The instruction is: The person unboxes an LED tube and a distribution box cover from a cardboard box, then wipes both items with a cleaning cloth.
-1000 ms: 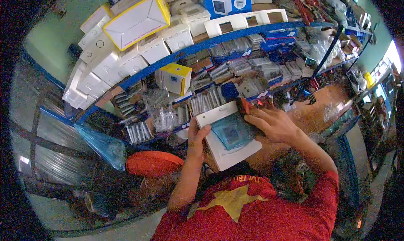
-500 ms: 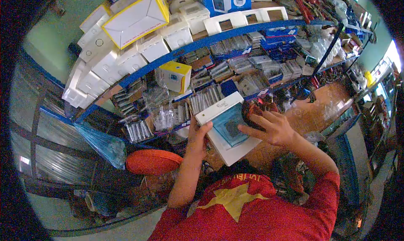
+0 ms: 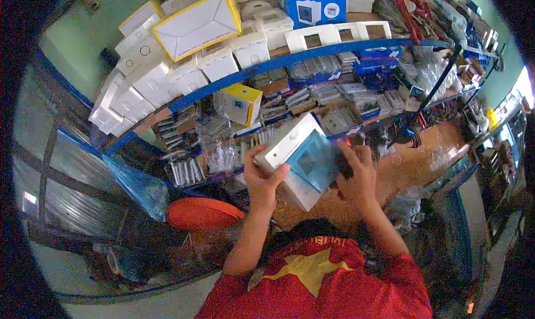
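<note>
A white electrical distribution box (image 3: 284,143) with a see-through blue cover (image 3: 313,162) is tilted in front of my chest. My left hand (image 3: 264,177) grips its left side, thumb on the front face and fingers round the back edge. My right hand (image 3: 359,177) is at the right side of the cover, index finger stretched out by the cover's upper right corner and thumb apart below it. The blue cover stands out from the white body on that side.
A blue-edged shelf (image 3: 256,71) curves ahead, with white boxes (image 3: 153,85) and a blue printed carton (image 3: 313,6) on top. Below lie a yellow-and-white carton (image 3: 241,104) and many packaged parts. A round red object (image 3: 205,213) sits at lower left, beside blue plastic wrap (image 3: 139,185).
My right hand has moved from the front of the cover to its right edge. The box has turned, and the cover now sticks out to the right.
</note>
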Demonstrator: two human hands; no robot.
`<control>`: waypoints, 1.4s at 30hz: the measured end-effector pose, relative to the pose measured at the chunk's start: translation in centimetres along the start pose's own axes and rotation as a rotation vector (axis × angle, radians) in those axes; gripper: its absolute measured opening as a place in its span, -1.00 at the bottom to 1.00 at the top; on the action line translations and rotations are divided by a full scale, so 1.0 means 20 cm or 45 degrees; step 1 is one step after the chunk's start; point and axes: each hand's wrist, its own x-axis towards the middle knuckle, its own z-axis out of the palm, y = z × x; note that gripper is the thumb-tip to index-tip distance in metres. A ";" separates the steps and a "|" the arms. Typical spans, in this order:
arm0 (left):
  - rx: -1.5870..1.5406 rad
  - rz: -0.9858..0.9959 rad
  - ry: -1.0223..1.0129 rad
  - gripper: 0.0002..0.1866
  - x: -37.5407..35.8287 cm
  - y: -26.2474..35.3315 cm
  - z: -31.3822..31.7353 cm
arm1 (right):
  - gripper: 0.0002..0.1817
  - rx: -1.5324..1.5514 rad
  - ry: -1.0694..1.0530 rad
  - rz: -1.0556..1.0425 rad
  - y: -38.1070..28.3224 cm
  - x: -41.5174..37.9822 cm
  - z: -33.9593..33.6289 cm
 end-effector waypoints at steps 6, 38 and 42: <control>0.057 0.242 0.026 -0.25 0.02 0.06 -0.03 | -0.45 1.398 -0.510 0.446 0.06 -0.07 0.03; -0.085 0.356 0.059 -0.18 -0.02 0.02 -0.03 | -0.70 1.557 -0.312 0.398 -0.20 -0.17 0.02; 0.002 0.417 0.044 -0.21 -0.03 0.01 -0.02 | -0.70 1.553 -0.307 0.439 -0.18 -0.18 0.03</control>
